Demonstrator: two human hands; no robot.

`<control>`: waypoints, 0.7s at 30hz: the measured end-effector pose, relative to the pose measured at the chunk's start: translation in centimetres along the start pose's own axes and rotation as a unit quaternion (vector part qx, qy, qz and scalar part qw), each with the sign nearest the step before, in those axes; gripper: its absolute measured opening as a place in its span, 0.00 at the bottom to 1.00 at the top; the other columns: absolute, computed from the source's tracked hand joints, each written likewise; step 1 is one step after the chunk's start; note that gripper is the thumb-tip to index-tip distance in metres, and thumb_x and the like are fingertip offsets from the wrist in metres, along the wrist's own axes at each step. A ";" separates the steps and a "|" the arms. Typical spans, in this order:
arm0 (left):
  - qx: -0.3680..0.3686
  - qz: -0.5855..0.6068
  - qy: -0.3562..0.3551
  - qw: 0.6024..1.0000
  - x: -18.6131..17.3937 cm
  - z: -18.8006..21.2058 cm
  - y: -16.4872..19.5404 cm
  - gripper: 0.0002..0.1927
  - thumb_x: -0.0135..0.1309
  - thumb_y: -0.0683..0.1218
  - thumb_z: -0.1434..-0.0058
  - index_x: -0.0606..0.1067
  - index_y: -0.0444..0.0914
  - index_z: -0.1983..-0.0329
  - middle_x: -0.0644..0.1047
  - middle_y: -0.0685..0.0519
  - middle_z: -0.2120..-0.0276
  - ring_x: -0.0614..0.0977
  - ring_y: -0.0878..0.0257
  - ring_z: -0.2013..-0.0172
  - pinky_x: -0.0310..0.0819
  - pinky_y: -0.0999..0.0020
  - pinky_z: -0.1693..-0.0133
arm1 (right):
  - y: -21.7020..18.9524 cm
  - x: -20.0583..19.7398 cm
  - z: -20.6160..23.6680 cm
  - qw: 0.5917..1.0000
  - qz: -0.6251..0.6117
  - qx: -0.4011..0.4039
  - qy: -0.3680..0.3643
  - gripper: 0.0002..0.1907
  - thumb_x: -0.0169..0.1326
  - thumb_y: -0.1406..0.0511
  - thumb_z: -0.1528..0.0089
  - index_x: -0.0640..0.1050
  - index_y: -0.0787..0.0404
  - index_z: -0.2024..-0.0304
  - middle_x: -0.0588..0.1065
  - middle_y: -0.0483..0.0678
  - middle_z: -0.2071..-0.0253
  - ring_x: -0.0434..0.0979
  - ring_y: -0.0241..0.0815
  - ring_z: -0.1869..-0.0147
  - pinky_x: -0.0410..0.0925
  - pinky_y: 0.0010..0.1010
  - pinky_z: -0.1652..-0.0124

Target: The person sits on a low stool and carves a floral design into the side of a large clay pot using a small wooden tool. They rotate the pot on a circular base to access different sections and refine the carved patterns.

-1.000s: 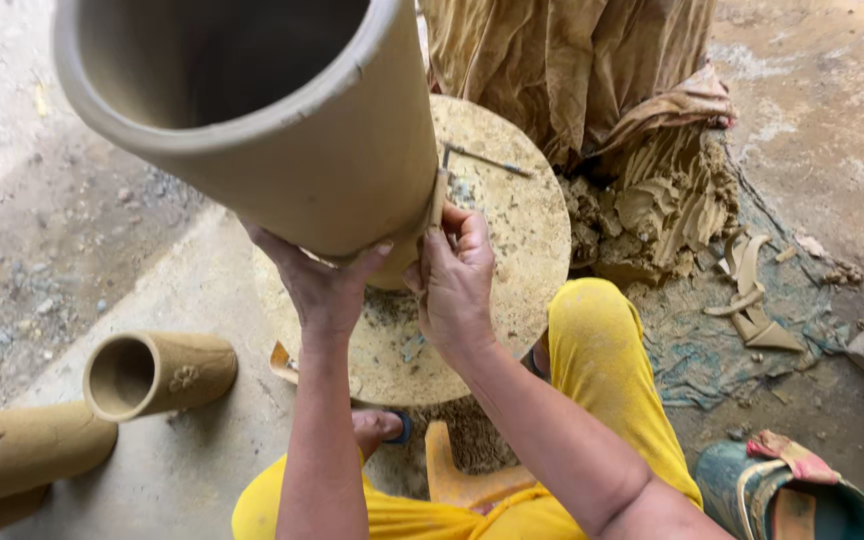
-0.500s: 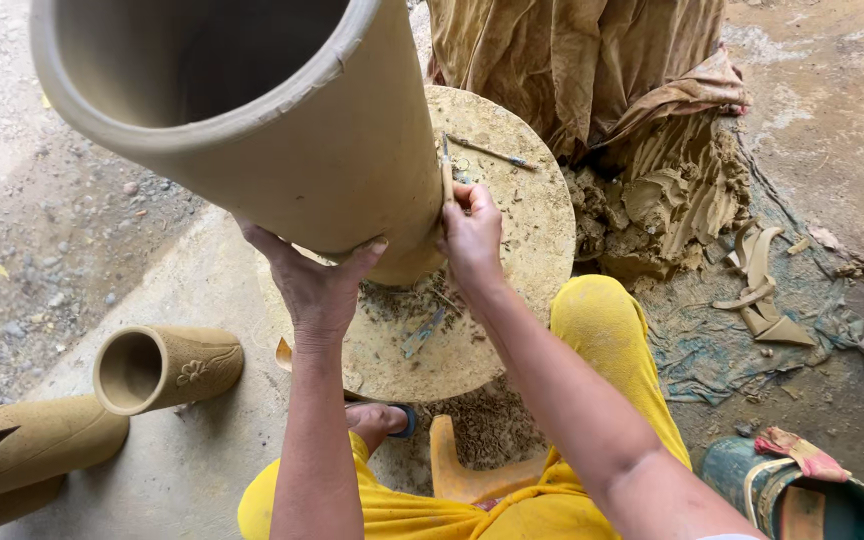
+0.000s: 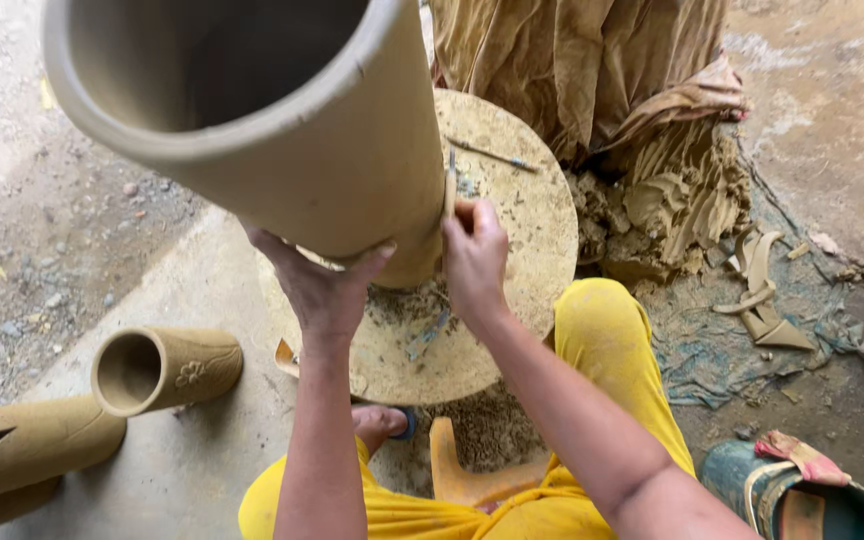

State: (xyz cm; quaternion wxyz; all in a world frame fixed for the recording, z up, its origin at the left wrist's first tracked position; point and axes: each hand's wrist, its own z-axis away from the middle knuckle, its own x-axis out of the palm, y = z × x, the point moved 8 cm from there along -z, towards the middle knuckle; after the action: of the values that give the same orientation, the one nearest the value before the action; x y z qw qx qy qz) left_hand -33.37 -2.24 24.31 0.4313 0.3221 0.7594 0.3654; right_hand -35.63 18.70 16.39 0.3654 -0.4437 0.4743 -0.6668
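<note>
Tall clay pipe [image 3: 282, 130] stands on round board [image 3: 512, 250]. Left hand [image 3: 322, 290] open, palm bracing wall. Right hand [image 3: 474, 255] pinches thin tool [image 3: 449, 190]. Likely heavy, soft, dents easily; support low, broad.

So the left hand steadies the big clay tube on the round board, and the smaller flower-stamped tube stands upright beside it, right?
Not quite. In the head view the smaller tube lies on its side on the floor, not upright. The left hand does steady the big clay tube on the round board.

Tan clay cylinder [image 3: 282, 130], yellow trousers [image 3: 617, 370], flower-stamped pipe [image 3: 167, 368]
</note>
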 end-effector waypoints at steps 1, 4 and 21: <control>0.012 0.005 0.002 1.000 0.0 0.1 0.2 0.69 0.78 0.59 0.59 0.45 0.38 0.24 0.61 0.41 0.32 0.65 0.48 0.30 0.61 0.51 0.28 | -0.2 -0.1 -0.1 1.000 0.014 -0.015 0.007 0.06 0.47 0.73 0.34 0.75 0.65 0.57 0.75 0.47 0.66 0.70 0.31 0.73 0.70 0.21 0.77; 0.060 0.016 0.014 0.998 0.0 0.4 0.9 0.72 0.77 0.60 0.57 0.41 0.38 0.22 0.57 0.41 0.29 0.61 0.47 0.26 0.57 0.49 0.25 | -0.1 -0.3 -0.1 0.998 0.054 -0.013 0.009 0.06 0.46 0.72 0.33 0.75 0.66 0.59 0.72 0.49 0.69 0.67 0.34 0.75 0.65 0.25 0.79; 0.093 0.021 0.011 0.995 0.2 0.6 1.4 0.73 0.78 0.60 0.55 0.37 0.40 0.22 0.54 0.41 0.27 0.58 0.47 0.25 0.55 0.47 0.22 | 0.2 -0.6 0.0 0.999 -0.032 -0.019 -0.010 0.05 0.51 0.70 0.33 0.76 0.66 0.58 0.75 0.48 0.67 0.70 0.32 0.72 0.67 0.25 0.74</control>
State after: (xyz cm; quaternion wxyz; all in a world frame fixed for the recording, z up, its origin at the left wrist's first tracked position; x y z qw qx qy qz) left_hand -32.72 -1.19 25.18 0.3828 0.3729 0.7879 0.3059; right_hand -35.41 19.21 16.05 0.3398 -0.4726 0.4688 -0.6644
